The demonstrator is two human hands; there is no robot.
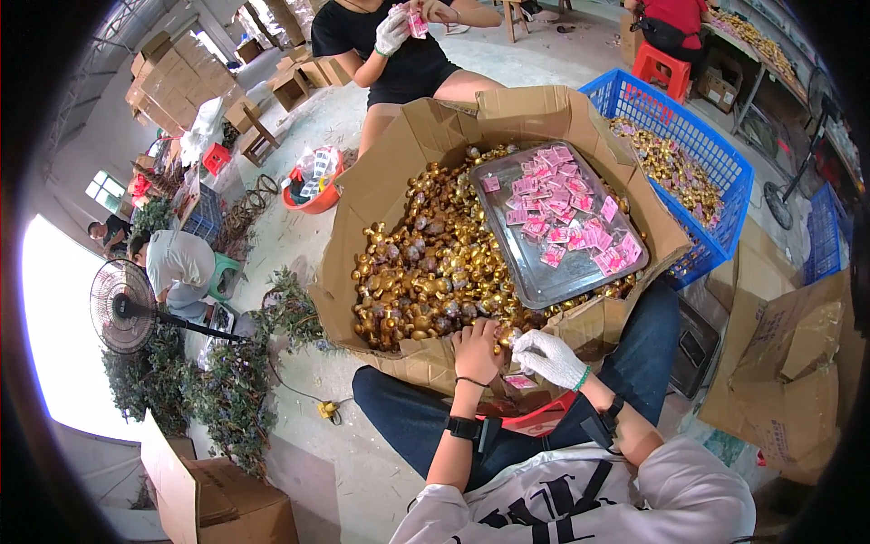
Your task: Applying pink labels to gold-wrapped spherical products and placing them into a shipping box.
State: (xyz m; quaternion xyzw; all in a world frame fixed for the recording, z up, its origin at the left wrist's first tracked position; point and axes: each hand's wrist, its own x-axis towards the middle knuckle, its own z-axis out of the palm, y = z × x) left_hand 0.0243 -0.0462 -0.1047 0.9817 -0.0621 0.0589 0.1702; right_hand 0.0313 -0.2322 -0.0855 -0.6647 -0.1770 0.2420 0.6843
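Note:
In front of me a large cardboard box (362,238) is filled with small shiny gold ornaments (426,263). At its near edge my bare left hand (478,351) curls round a gold ornament (502,338). My right hand (549,359), in a white knit glove, is closed with its fingertips against the same ornament; what else they pinch is too small to make out. Just below the glove is a pink card (519,382). On the ornaments rests a metal tray (507,247) with many small pink cards (580,238).
A blue basket (739,172) of gold pieces stands right of the box. Across from me a person (381,41) handles a pink packet. An orange tub (313,201), a fan (122,306) and artificial plants (227,399) are to the left; open cartons (770,399) lie right.

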